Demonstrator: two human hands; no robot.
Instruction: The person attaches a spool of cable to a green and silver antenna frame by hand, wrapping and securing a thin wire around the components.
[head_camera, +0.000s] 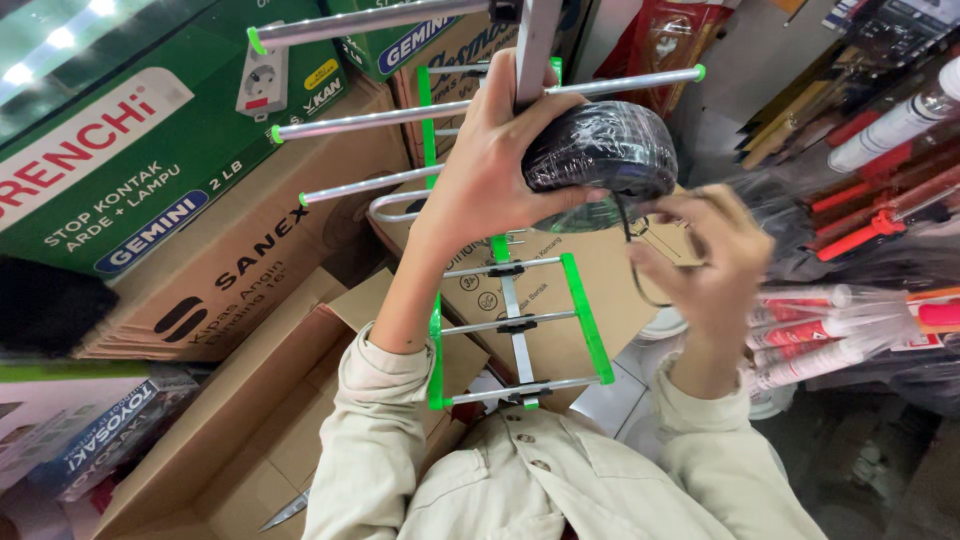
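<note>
My left hand (490, 165) is wrapped around a black coil of cable (600, 150) bound in clear film, pressing it against the central boom of a metal antenna (515, 300), so I hold coil and boom together; fingers curl over the top of the coil and my thumb sits under it. My right hand (715, 265) is just beside and a little below the coil, blurred, with thumb and fingers pinched on a thin black cable end (630, 235) that hangs down from the coil in a loop.

The antenna runs from above my left hand down towards my chest. Its silver rods with green tips stick out to the left above my left hand, and its green plastic frame (585, 320) lies between my two forearms.

Left of my left arm are stacked cardboard boxes (240, 270), with a green box (130, 130) on top. Below my left elbow an open carton (250, 430) stands. To the right of my right hand, red and white tubes (820, 330) lie on a rack.
</note>
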